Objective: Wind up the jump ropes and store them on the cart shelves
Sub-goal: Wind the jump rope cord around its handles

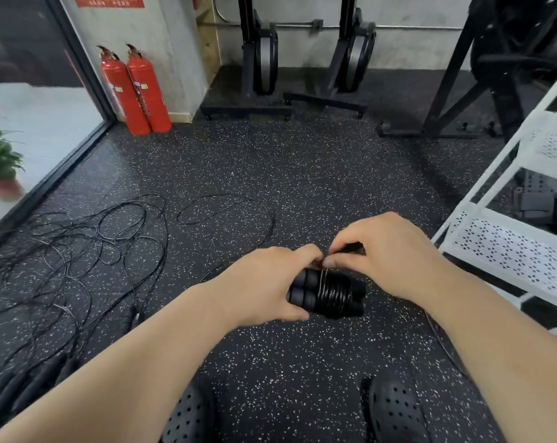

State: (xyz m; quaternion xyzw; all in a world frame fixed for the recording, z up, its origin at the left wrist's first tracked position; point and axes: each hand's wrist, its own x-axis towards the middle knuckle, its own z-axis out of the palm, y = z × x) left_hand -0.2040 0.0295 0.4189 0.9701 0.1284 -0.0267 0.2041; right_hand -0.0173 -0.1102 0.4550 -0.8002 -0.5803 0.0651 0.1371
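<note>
Rope point(331, 294) looks light; cord thin, springy, probably slick (coils may slip off if tension drops); the padded handles point(301, 287) are the firm part, best gripped there. Left hand point(264, 282) curls round the handles' left end, thumb underneath; right hand point(382, 254) pinches the cord between thumb and fingertips just above the coils, close against the left fingertips. Bundle sits between both hands, held above the floor point(302, 161), near the cart point(510, 251) at right; unwound tail point(226, 196) loops on the floor ahead. More ropes point(79, 244) lie tangled well to the left, not yet wound.
</note>
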